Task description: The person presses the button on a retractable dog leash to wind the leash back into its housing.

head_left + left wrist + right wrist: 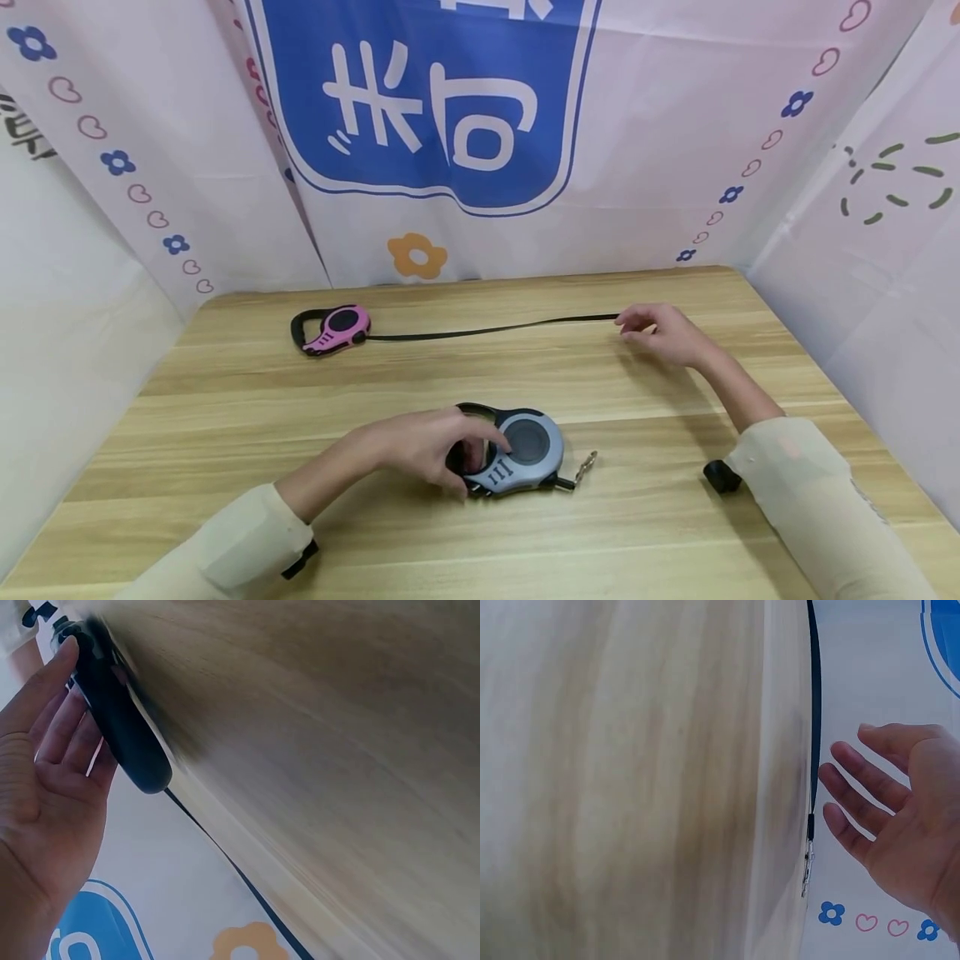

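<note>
A grey-blue retractable dog leash (534,442) with a black handle lies on the wooden table, its short metal clip (587,467) pointing right. My left hand (420,446) holds it by the handle, thumb on the near side and fingers on the far side; the left wrist view shows the dark leash body (124,735) edge-on. Further back lies a pink retractable leash (354,323) with its black strap (480,332) drawn out to the right. Beside the strap's far end is my right hand (663,333), fingers loosely bent and spread, gripping nothing. The right wrist view shows the strap's metal clip (808,870).
The wooden table (315,542) ends at a printed cloth backdrop (510,242), with more cloth at both sides. A dark wrist device (722,477) sits at the right sleeve, and another (300,560) at the left sleeve.
</note>
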A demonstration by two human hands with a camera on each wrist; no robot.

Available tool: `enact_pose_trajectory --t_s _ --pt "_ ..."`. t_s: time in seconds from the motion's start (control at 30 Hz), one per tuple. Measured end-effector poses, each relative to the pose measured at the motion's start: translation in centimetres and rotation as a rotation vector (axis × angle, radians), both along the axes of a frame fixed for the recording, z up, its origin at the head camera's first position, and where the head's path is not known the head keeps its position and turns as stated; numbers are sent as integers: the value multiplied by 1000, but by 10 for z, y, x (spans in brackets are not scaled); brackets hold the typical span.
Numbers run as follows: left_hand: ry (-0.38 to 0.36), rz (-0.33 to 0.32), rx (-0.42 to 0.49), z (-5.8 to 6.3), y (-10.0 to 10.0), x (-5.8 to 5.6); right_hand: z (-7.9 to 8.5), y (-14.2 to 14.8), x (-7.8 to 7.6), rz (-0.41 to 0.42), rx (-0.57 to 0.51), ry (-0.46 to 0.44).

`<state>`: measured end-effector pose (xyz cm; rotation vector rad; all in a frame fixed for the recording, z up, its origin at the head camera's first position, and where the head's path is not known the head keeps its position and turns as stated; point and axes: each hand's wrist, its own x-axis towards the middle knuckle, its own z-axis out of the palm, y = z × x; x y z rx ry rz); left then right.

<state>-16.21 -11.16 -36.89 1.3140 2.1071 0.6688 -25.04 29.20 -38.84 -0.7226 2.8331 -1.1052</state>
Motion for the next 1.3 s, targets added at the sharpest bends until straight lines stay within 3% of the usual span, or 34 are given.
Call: enact_pose_trajectory --t_s 0.27,0.4,0.57,0.87,1.1,1.3 --pt "-127 71 120 1 -10 -5 -5 5 -2 -49 15 -25" --pt "-120 119 243 2 -17 -12 -6 7 -2 -61 17 -28" --pt "33 228 314 3 -28 -25 -3 6 -2 -94 22 -6" --pt "221 442 261 -13 -54 -47 -4 8 -4 -151 20 39" --pt "392 535 172 -23 -76 -60 -4 12 -7 -222 64 46" --pt "496 584 144 -17 -92 -65 -3 15 -9 -277 100 54"
